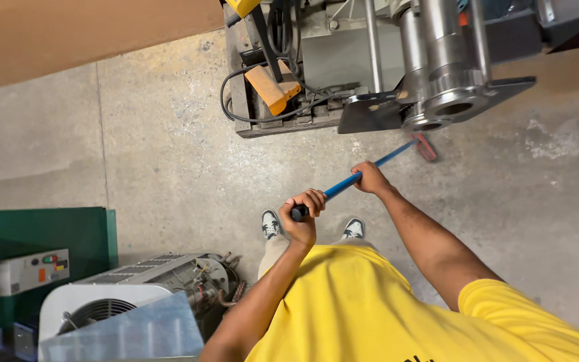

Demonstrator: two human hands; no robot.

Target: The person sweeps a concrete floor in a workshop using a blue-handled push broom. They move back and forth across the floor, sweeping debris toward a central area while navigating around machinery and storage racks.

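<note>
I hold a broom with a blue handle (343, 184) in both hands. My left hand (301, 213) grips the black end of the handle near my body. My right hand (371, 178) grips the shaft further down. The red broom head (425, 147) rests on the concrete floor (169, 154) under the edge of a grey metal machine (437, 80). My two sneakers (271, 224) stand on the floor below the handle.
A wooden pallet (283, 124) carries the machine, black cables and an orange part (273, 87). At lower left stand a green cabinet (41, 234) with a control box, a finned electric motor (162, 268) and a fan housing. A brown board (68, 30) fills the top left.
</note>
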